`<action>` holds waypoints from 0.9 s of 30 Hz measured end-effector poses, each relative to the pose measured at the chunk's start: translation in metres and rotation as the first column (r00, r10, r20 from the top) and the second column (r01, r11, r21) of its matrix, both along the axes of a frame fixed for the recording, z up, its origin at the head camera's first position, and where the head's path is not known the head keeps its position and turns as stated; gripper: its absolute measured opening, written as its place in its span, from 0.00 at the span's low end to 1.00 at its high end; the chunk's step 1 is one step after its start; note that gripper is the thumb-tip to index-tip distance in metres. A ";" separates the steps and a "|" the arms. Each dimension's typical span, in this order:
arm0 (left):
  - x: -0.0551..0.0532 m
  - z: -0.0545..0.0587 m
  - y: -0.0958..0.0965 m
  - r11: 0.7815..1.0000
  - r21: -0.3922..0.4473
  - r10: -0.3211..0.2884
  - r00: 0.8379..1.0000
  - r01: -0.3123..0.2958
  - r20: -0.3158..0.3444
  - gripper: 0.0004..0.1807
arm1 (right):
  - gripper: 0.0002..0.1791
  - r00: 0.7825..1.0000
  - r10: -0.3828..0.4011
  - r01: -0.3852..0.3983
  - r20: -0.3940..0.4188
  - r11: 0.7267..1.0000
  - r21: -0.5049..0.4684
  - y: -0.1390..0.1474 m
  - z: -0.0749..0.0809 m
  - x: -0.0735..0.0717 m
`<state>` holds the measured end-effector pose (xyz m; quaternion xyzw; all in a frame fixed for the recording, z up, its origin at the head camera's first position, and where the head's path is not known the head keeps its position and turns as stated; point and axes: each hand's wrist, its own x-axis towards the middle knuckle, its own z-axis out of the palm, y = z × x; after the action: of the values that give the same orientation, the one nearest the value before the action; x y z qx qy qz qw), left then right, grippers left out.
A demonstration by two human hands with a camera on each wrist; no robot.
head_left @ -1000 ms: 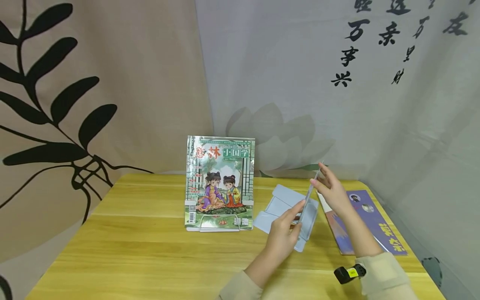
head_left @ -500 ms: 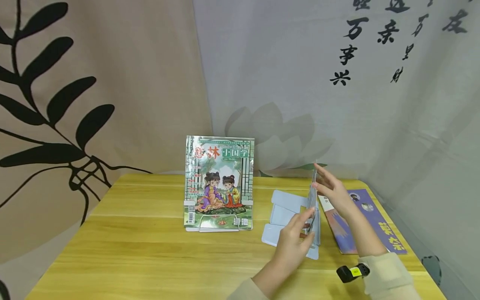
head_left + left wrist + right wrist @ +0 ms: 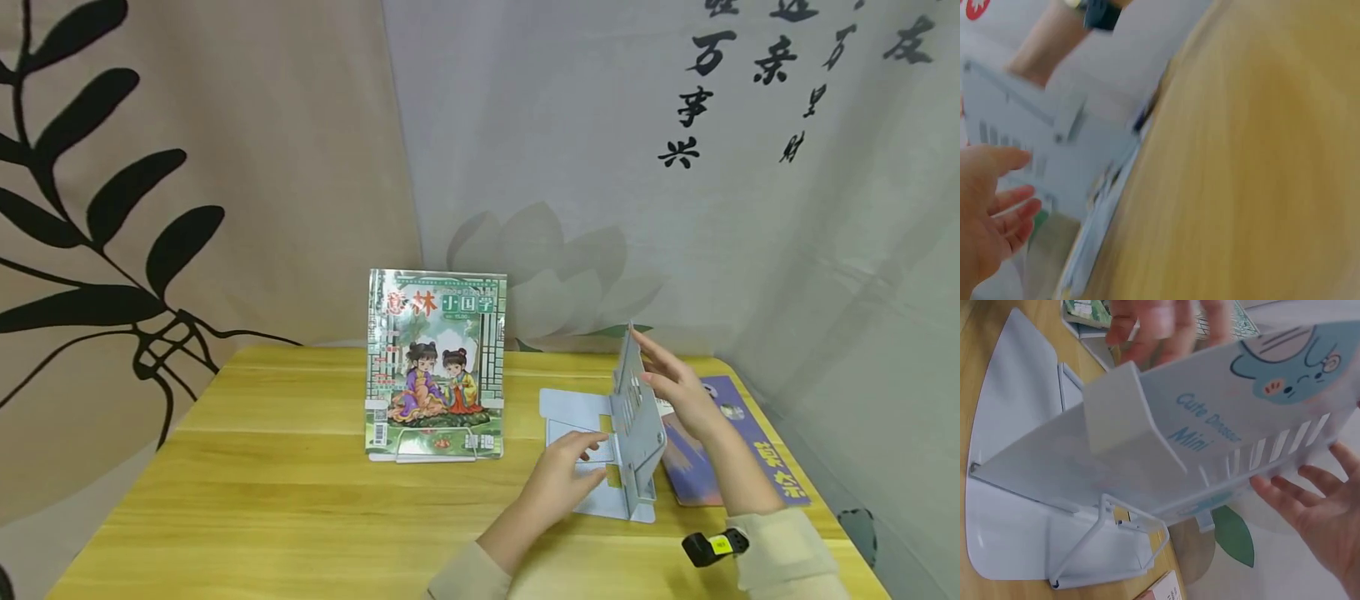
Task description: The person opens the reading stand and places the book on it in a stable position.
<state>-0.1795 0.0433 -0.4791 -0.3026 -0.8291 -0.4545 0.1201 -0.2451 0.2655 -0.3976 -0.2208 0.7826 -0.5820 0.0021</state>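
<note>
A light blue folding book stand [image 3: 641, 425] stands on the table at the right, its base flat and its hinged panel raised. Cartoon dinosaur art and the words "Cute Dinosaur Mini" show on the panel [image 3: 1210, 412] in the right wrist view, along with a row of slots. My right hand [image 3: 678, 392] rests its extended fingertips against the panel's far upper part. On the near left, my left hand [image 3: 562, 479] hovers over the base with fingers loosely spread and nothing in them. In the left wrist view these fingers [image 3: 1013, 212] overlap the panel.
A green magazine [image 3: 435, 362] stands upright in a clear holder left of the book stand. A purple booklet [image 3: 742, 450] lies flat to the right, partly behind my right forearm. A printed cloth backdrop [image 3: 555, 167] hangs behind the table.
The panel, earlier held edge-on between both hands, now stands up from the base and is turned toward the right. My left hand has left it and moved left; my right hand stays at it.
</note>
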 end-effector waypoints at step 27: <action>-0.024 -0.041 -0.020 0.976 -0.195 0.110 0.991 -0.093 0.079 0.04 | 0.34 0.991 0.124 -0.120 0.043 0.989 -0.083 0.000 -0.005 -0.004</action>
<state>-0.2039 0.0236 -0.5196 -0.2492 -0.8878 -0.3793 0.0764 -0.2487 0.2656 -0.4023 -0.2544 0.7434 -0.6167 0.0476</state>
